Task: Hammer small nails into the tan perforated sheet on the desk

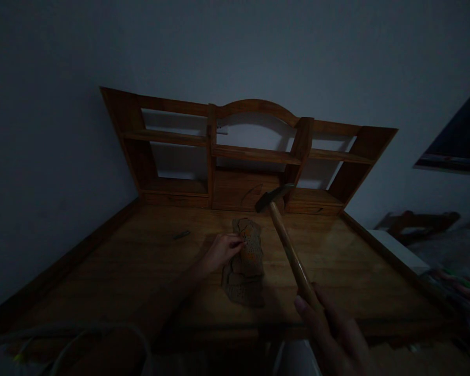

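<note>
The scene is dim. My right hand (331, 331) is wrapped round the lower end of a wooden-handled hammer (288, 245), whose dark metal head is raised above the desk. My left hand (223, 250) reaches forward with its fingers pinched together at the left edge of a brown perforated piece, perhaps leather (246, 263), which lies flat on the wooden desk (141, 261). What the fingers pinch is too small to make out. The hammer head hangs a little beyond and to the right of that piece.
A wooden hutch with shelves (250, 154) stands at the desk's back against a pale wall. A small dark object (181, 235) lies on the desk to the left. A pale cable (82, 334) loops at the near left edge. Cluttered items (458, 290) sit to the right.
</note>
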A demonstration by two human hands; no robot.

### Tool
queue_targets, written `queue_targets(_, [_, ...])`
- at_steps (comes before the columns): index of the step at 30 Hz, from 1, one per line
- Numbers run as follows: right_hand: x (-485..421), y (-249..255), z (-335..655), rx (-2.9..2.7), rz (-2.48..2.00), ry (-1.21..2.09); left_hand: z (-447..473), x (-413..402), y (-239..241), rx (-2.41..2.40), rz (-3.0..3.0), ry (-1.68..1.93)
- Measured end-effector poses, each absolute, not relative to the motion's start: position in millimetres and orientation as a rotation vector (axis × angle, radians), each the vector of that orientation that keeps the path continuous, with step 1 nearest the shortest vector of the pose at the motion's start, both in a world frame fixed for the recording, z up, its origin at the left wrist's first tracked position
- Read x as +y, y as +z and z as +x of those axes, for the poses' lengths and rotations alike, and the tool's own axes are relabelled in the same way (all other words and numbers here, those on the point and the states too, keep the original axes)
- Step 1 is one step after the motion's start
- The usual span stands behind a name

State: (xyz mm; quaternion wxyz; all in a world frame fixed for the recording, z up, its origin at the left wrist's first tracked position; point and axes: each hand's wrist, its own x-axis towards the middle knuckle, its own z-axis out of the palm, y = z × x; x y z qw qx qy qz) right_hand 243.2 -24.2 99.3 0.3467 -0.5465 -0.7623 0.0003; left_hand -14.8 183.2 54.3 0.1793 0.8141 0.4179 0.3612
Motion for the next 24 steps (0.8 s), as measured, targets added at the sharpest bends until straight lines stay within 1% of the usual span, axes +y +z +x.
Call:
queue_targets(3, [-17.6,99.2,234.0,-1.902,-1.544,0.28,-15.2,183.8,54.6,1.179,2.311,0.995])
queue_targets(5, [-11.7,98.6,225.9,-1.738,-1.714,0.5,-15.4,184.5,54.5,1.157,2.324,0.972])
queue_targets(7, [-7.1,99.2,219.9,-1.601,-1.82,0.633,-15.6,185.6,53.7,1.134,2.343,0.954])
queue_targets(12, [-11.5,109.5,222.4,-1.635,-1.702,0.653,-16.3,189.7,49.3,1.139,2.358,0.939])
queue_targets(16, [-21.1,112.6,230.6,-1.749,-1.611,0.6,-15.9,192.8,46.1,1.168,2.35,0.916])
queue_targets(19, [-20.9,104.3,229.7,-1.819,-1.619,0.556,-15.4,193.2,45.2,1.179,2.337,0.908])
queue_targets(24, [-11.4,88.6,217.6,-1.718,-1.772,0.623,-15.4,190.1,47.4,1.177,2.371,0.867])
